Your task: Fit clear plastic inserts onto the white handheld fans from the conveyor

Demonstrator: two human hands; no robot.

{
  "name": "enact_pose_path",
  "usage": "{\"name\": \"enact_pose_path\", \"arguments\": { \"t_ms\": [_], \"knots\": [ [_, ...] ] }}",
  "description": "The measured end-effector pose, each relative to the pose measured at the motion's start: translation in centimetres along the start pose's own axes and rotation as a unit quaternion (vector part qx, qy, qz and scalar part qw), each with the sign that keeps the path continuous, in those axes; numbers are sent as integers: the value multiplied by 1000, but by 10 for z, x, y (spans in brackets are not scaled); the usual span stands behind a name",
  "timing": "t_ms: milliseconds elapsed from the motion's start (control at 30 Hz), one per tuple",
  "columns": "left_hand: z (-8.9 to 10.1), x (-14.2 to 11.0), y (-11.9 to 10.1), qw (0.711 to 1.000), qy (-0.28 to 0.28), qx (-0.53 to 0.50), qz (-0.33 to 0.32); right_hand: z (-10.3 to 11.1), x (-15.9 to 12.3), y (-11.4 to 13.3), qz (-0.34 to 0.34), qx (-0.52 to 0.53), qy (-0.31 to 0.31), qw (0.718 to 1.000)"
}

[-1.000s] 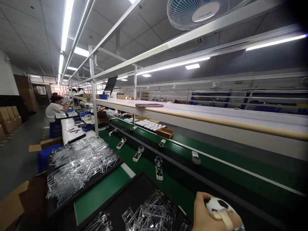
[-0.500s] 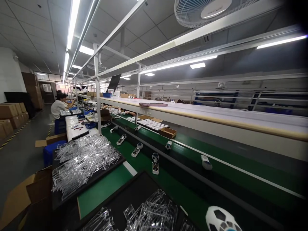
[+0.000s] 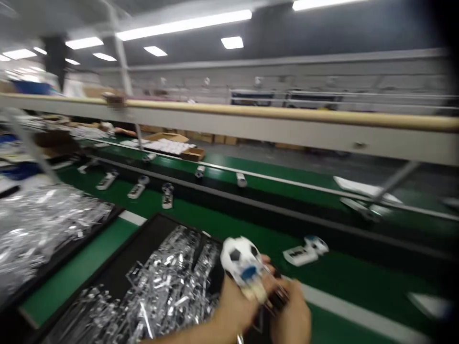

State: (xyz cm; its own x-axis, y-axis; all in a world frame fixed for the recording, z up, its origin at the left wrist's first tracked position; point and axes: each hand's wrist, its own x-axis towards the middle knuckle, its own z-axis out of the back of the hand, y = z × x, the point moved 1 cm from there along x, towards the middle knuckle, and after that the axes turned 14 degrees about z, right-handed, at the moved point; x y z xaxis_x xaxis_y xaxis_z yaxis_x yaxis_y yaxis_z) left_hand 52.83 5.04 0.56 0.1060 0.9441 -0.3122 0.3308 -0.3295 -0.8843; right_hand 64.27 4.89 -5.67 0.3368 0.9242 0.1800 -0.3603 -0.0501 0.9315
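Because motion blur softens the view, the exact grip is hard to read, but the left hand [image 3: 233,306] is curled around a football-patterned device [image 3: 241,262] and the right hand [image 3: 292,320] seems closed on its dark lower end. Both hover beside a black tray [image 3: 139,258] of clear plastic frames [image 3: 168,282], over a green conveyor belt [image 3: 333,291]. A slipping hold could drop the device onto the frames, risking scratches or cracks.

Lower middle of the frame, a smooth white plastic ball [image 3: 239,260] and glossy clear plastic pieces [image 3: 168,282] gleamed — the tray [image 3: 134,258] beneath was matt black (blur softened every edge).
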Motion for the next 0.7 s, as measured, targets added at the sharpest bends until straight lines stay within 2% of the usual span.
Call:
{"name": "enact_pose_path", "arguments": {
  "t_ms": [33,67,133,200,267,367,433,467,533,600,700],
  "knots": [
    [1,9,1,1000,-16,24,-1,5,0,-1,-67,50,-24,996],
    [4,25,0,997,-32,70,19,7,1,-4,-88,95,-8,992],
    [15,73,-4,983,-68,161,62,10,-1,-13,-84,66,28,994],
    [31,126,-9,972,-94,202,75,10,-11,-30,-48,-73,74,993],
    [50,169,-15,953,-137,255,84,3,-27,-49,1,-237,104,966],
    [75,204,-22,910,-218,345,71,-20,-44,-74,67,-395,90,912],
    [79,214,-22,880,-257,398,34,-37,-44,-85,90,-439,71,891],
    [76,218,-20,869,-260,421,12,-44,-42,-90,94,-440,63,891],
    [55,228,-9,857,-226,463,-23,-50,-38,-98,91,-405,48,908],
    [19,241,10,855,-155,494,-24,-47,-36,-106,82,-338,23,937],
    [-47,259,50,858,-68,508,19,-30,-37,-113,98,-200,1,975]
  ]
}}
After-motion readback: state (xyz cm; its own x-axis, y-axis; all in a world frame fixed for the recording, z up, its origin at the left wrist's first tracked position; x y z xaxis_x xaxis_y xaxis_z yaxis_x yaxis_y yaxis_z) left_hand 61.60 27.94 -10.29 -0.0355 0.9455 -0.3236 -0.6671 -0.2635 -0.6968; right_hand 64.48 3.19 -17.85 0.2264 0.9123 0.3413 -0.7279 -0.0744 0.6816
